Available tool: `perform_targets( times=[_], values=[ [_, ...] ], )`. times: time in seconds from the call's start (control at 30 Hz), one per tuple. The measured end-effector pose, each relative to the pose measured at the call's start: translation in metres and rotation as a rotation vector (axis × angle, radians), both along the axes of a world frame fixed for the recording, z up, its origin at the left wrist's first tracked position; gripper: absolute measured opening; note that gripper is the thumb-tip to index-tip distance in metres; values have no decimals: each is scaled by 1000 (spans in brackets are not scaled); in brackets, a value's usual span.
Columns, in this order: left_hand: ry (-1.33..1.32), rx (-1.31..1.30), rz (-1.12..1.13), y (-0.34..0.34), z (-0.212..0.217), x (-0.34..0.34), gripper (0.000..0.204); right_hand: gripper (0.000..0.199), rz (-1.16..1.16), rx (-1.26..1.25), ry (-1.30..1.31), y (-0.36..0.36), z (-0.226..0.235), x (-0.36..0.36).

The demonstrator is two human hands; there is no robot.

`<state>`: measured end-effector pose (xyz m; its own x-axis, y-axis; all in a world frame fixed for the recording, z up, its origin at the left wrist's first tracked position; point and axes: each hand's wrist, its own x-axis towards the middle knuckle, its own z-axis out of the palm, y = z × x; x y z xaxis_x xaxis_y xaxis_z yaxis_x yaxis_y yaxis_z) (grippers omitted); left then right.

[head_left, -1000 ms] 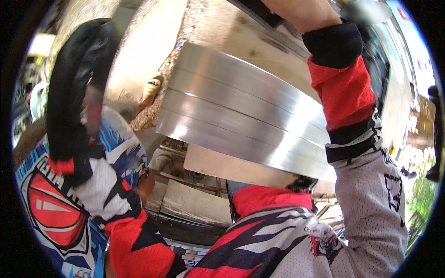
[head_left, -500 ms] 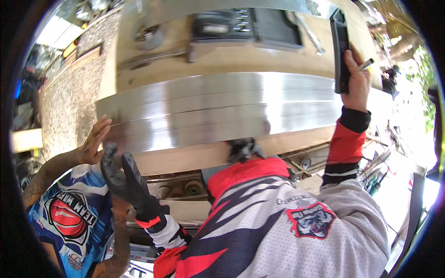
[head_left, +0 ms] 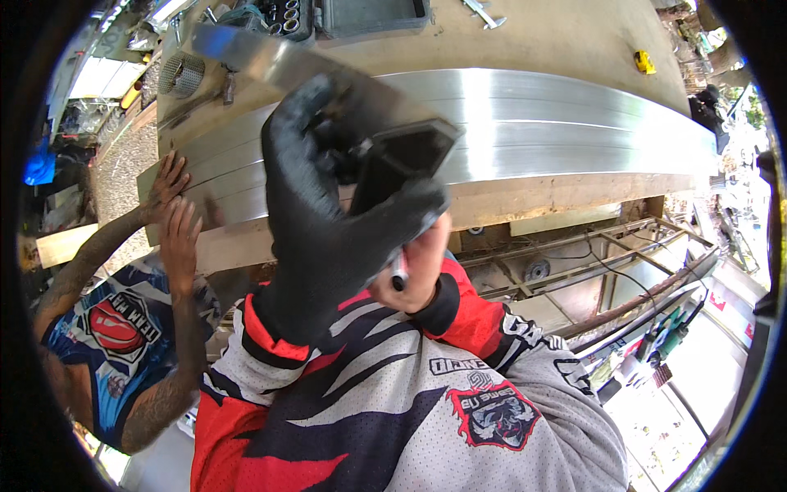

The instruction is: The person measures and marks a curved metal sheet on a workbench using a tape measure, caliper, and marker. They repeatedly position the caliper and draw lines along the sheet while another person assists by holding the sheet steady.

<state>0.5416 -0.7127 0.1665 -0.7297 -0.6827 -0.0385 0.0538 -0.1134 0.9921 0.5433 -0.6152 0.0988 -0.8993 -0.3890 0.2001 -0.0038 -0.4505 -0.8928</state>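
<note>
Head view: left hand (head_left: 307, 217) clamping square (head_left: 377, 105), right hand (head_left: 426, 266) gripping marker (head_left: 399, 273); loosening grip could be letting square scratch metal bars (head_left: 557, 123).

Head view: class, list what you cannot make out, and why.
Head view: right hand, partly hidden behind the gloved left hand.
Head view: pen-like stick, upper end hidden by the hands.
Head view: metal blade, surface detail blurred, seemingly by motion.
Head view: open case, cut off by the top edge.
</note>
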Motion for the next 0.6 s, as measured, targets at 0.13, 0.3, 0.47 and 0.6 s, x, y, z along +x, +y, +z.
perform_targets(
  times=[0.13, 0.3, 0.47, 0.6],
  values=[
    [-146, -70, -39, -3, 0, 59, 97, 45, 429, 314, 488, 26, -5, -12],
    [-407, -302, -153, -42, -3, 151, 97, 37, 487, 518, 305, 75, -21, -17],
    [-603, -774, -476, -49, -27, 232, 98, 104, 354, 816, 150, 107, -27, -37],
    [-610, -908, -620, -50, -81, 265, 103, 72, 275, 574, -159, 96, -21, -46]
  ],
)
